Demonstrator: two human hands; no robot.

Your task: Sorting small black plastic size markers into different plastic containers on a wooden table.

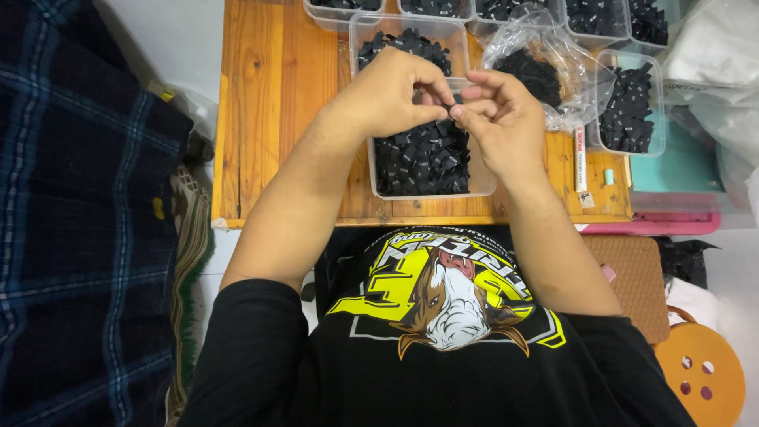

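My left hand and my right hand meet fingertip to fingertip above a clear plastic tub full of small black pieces. Between the fingertips of both hands sits one small black piece, mostly hidden by the fingers. Both hands hover just over the tub, which stands near the front edge of a low wooden table. My forearms reach in from below, over my black printed shirt.
More clear tubs of black pieces line the table's back and right, one behind my hands. A crumpled clear bag holds black pieces. Dark plaid cloth lies left. An orange stool stands at lower right.
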